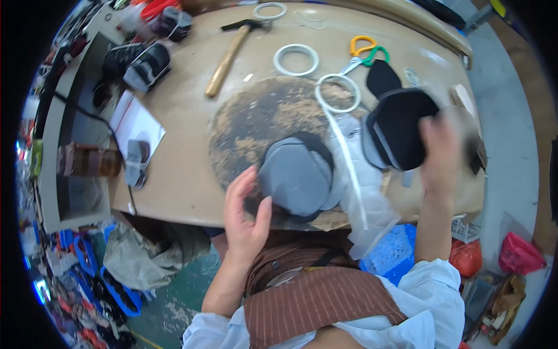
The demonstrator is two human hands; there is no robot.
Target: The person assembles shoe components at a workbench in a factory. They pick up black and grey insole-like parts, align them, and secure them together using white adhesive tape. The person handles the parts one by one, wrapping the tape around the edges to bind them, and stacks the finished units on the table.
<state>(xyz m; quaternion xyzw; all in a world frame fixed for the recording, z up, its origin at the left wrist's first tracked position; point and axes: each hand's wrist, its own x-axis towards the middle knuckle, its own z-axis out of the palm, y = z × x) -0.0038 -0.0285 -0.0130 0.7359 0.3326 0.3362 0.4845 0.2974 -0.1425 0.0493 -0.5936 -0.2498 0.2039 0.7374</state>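
- Grey fabric piece [296, 177], backed by black edging, lies on the round worn work pad [256, 116] at its near edge; its long axis runs roughly from the person toward the far side of the pad, the rounded end pointing away.
- The left hand [244, 215] rests beside the grey piece on the pad's near-left rim, fingers spread wide, fingertips and thumb touching the piece's left edge.
- The right hand [444, 154] is blurred, right of the pad; it holds up a stack of black cut pieces [401, 125], though the exact finger grip is hard to make out.
- A clear plastic bag [363, 198] trails off the pad's right side over the table edge; I cannot tell its contents.
- A blue crate [392, 250] sits below the table, mostly hidden.
- Beyond the pad lie a hammer [229, 55], white tape rings [296, 60] and orange-and-green scissors [363, 52].
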